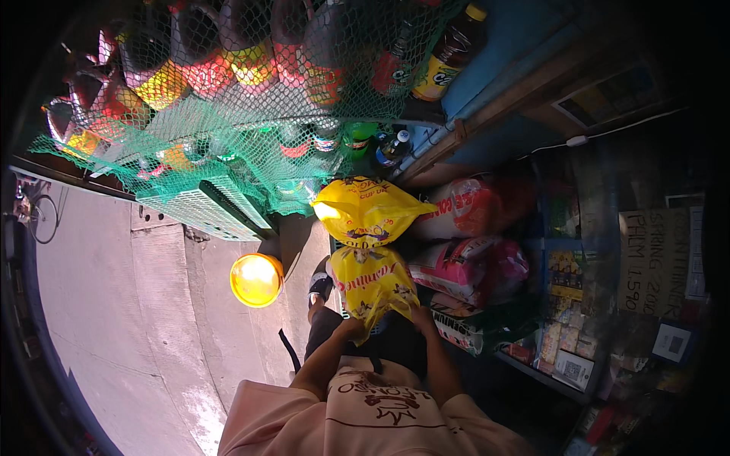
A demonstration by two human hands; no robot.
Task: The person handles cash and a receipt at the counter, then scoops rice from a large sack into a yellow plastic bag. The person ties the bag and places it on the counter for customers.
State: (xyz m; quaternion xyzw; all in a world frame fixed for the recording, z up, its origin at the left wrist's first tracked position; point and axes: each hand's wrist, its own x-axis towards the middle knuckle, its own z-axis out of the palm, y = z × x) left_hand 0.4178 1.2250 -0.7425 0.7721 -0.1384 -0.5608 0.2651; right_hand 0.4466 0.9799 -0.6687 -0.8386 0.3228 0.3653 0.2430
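Observation:
Both hands are at the near end of a yellow printed plastic sack in front of my body. My left hand grips its gathered lower left edge. On the other side, my right hand holds the lower right corner; its fingers are partly hidden. Beyond this sack, and touching it, lies another yellow sack with a pointed corner. To the right rest a red and white sack and a pink sack, above a green and white sack.
Soda bottles stand behind green netting ahead. A light plastic crate is below them. An orange bucket sits on the pavement at left. A glass-fronted store shelf and a handwritten cardboard sign are at right.

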